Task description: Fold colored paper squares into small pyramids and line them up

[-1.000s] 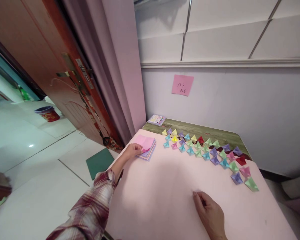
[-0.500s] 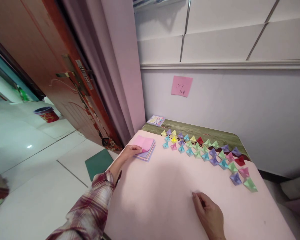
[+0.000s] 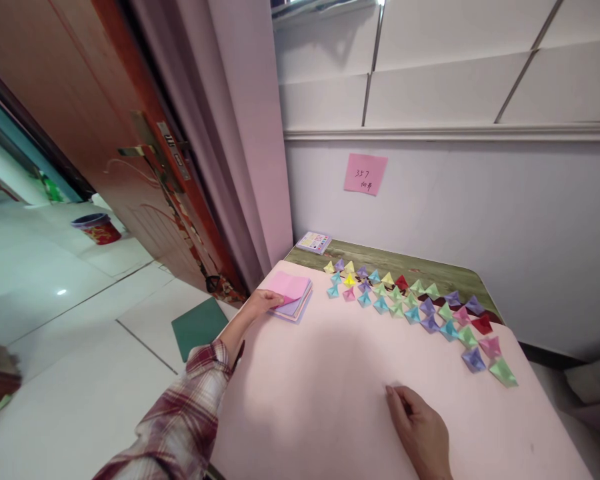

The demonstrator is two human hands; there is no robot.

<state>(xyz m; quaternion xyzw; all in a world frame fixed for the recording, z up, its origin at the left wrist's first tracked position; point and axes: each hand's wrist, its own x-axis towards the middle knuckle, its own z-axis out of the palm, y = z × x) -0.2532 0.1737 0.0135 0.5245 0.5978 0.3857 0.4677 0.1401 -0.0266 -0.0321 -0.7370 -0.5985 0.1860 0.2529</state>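
At the table's left edge my left hand (image 3: 265, 303) pinches the near edge of a pink sheet of paper (image 3: 289, 285), bending it up from the top of a stack of coloured paper (image 3: 295, 313). Lilac and pale sheets show beneath it. My right hand (image 3: 420, 423) rests over the pink tabletop (image 3: 320, 400) at the front, fingers curled with thumb against forefinger. Whether anything is in that hand I cannot make out. Beyond it, several small folded paper shapes (image 3: 413, 315) in green, blue, purple, pink, yellow and red stand in rows along the back and right.
A packet with a printed label (image 3: 314, 242) lies at the back left corner. A pink note (image 3: 365, 175) with writing is stuck on the wall. To the left are a wooden door (image 3: 145, 180), a green board (image 3: 200, 327) and a red bin (image 3: 97, 230) on the floor.
The near edge of the pink sheet is bent up a little more by my left hand. My right hand stays about where it was. The view has shifted slightly.
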